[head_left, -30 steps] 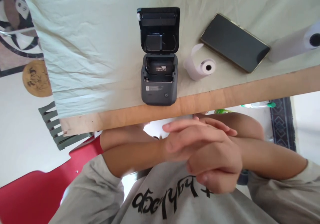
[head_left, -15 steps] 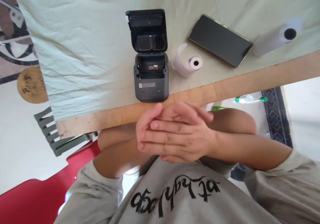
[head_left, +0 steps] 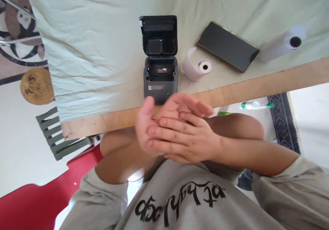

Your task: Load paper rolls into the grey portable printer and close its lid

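Note:
My left hand point(head_left: 145, 127) is turned palm up over my lap, thumb raised and fingers stretched out to the right. Across its palm lies my right hand point(head_left: 189, 139), back upward, its fingers extended flat. Both hands touch each other, are open, and show no object between them. Just beyond the fingertips stands a dark grey label printer point(head_left: 160, 89) with its lid point(head_left: 159, 45) raised and its paper bay bare. To its right is a small paper roll point(head_left: 196, 69) with a loose curled end.
A black phone point(head_left: 228, 46) lies on the cloth-covered table point(head_left: 97, 51), beside a larger white paper roll point(head_left: 279, 46) at the right. The wooden table edge point(head_left: 244, 79) runs in front of my knees. A red chair point(head_left: 33, 202) and a green slatted stool point(head_left: 52, 130) are at the left.
My right hand has slid over the left, and the left has spread its thumb and fingers from their curl around it. The view has shifted slightly; the table items look unmoved.

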Action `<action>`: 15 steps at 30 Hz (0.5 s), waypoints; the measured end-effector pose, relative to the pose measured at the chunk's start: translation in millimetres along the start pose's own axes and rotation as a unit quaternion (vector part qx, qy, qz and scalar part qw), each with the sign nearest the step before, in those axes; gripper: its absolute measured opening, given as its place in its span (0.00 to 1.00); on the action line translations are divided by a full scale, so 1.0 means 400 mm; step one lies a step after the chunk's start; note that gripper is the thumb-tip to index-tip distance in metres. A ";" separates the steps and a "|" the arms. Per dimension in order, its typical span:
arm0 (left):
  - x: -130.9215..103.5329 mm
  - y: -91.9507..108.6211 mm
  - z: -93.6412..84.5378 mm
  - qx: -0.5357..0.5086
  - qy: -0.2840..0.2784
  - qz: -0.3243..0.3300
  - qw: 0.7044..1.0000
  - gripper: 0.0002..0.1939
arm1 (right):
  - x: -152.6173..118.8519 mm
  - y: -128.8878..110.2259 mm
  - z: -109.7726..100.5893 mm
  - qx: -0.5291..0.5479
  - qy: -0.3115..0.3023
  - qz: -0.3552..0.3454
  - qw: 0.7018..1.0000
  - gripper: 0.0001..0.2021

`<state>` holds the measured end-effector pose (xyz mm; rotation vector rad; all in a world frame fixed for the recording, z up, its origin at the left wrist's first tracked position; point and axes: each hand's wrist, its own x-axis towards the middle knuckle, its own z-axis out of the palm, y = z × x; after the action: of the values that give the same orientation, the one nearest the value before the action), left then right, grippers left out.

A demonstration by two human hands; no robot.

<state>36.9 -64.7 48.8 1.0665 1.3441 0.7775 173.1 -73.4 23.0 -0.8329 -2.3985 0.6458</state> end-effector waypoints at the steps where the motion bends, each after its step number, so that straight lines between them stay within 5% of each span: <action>1: 0.010 0.012 -0.026 -0.029 -0.002 0.018 0.999 0.35 | 0.003 0.013 -0.007 -0.049 0.030 -0.045 0.997 0.23; 2: 0.021 0.025 -0.050 -0.075 -0.011 0.045 0.996 0.35 | 0.007 0.031 -0.020 -0.117 0.064 -0.085 0.987 0.23; 4: 0.044 0.051 -0.084 -0.287 -0.051 0.179 0.940 0.23 | 0.014 0.072 -0.055 -0.165 0.125 -0.105 0.973 0.22; 7: 0.080 0.079 -0.114 -0.397 -0.137 0.259 0.870 0.28 | 0.018 0.131 -0.108 -0.075 0.171 -0.051 0.981 0.17; 11: 0.131 0.075 -0.153 -0.296 0.133 0.280 0.904 0.20 | 0.024 0.185 -0.146 -0.069 0.256 0.087 0.960 0.11; 13: 0.155 0.058 -0.174 -0.274 0.159 0.312 0.896 0.14 | 0.030 0.203 -0.148 -0.089 0.252 0.141 0.953 0.13; 15: 0.171 0.038 -0.189 -0.264 0.166 0.320 0.895 0.20 | 0.037 0.220 -0.139 -0.083 0.212 0.180 0.957 0.20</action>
<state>-27.7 15.2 43.6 0.9517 0.9395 1.7728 233.6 12.6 18.7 -1.3505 -1.9440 0.3504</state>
